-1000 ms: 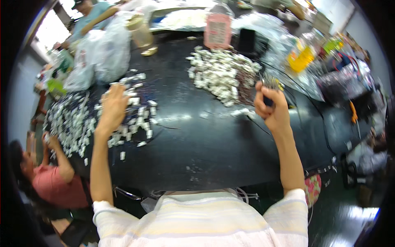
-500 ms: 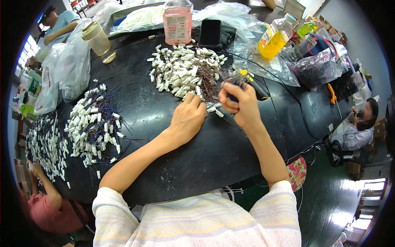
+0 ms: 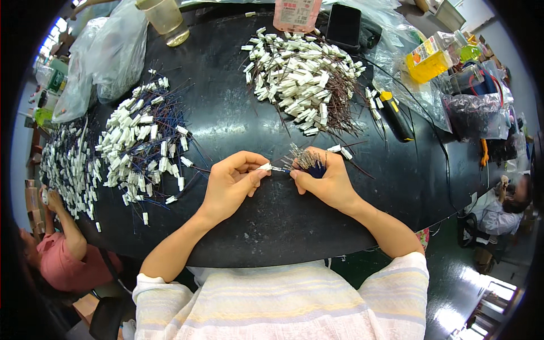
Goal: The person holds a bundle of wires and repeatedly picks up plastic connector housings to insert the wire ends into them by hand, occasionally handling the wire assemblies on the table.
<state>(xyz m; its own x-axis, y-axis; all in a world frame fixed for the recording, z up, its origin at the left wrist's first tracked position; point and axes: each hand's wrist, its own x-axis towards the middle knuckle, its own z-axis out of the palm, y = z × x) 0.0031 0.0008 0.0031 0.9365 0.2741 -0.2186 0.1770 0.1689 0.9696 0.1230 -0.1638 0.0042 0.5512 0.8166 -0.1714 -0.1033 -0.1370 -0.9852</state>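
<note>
Between the thumb and fingers of my left hand [image 3: 229,181] is a small white connector [image 3: 265,167], with a dark wire trailing off to the left. My right hand [image 3: 328,184] grips a bundle of dark blue wires [image 3: 310,161] whose silvery metal ends fan upward. From its fingertips one wire end reaches the connector; whether it sits inside is too small to tell. Beyond my hands lies a large heap of white connectors with brown wires [image 3: 306,73]. A loose connector [image 3: 341,151] rests just past my right hand.
Left on the black table [image 3: 238,238] is a pile of connectors with blue wires [image 3: 139,139]. A yellow-and-black cutter [image 3: 396,116], a phone [image 3: 343,26], a pink bottle [image 3: 296,14], a yellow liquid bottle [image 3: 428,59] and a plastic cup [image 3: 164,20] stand or lie around. Co-workers sit at both sides.
My left hand has left the heap and now holds a connector. My right hand has come nearer to me, meeting the left with the wire bundle. The view has shifted.
</note>
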